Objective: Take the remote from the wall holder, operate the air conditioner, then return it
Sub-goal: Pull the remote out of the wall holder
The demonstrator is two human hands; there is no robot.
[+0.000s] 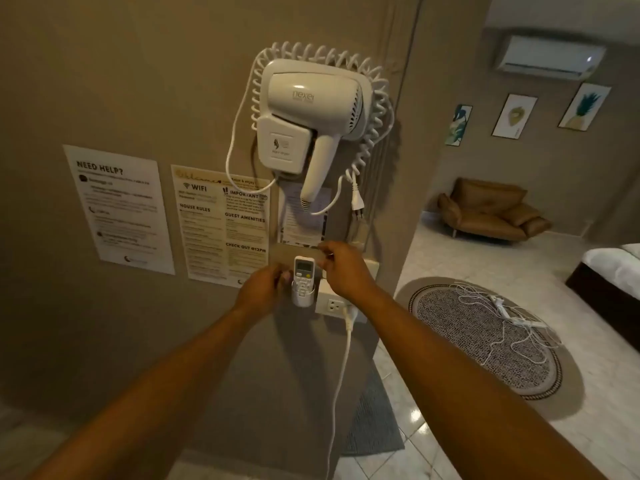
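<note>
Remote (304,271) sits upright in the wall holder (302,296), directly below the hair dryer (311,112). Left hand (263,289) is at the remote's left edge, fingers curled, contact unclear. Right hand (341,268) sits just right of it, fingers pinched near the top. Air conditioner (549,57) is mounted far right.

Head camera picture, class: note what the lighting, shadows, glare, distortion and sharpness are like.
Head view: dim, warm light; the hair dryer shows a bright highlight on its top, and the floor tiles show glare. The forearms cast a shadow on the wall under the remote. Wide-angle distortion tilts the wall edge. Small poster text is blurred.
</note>
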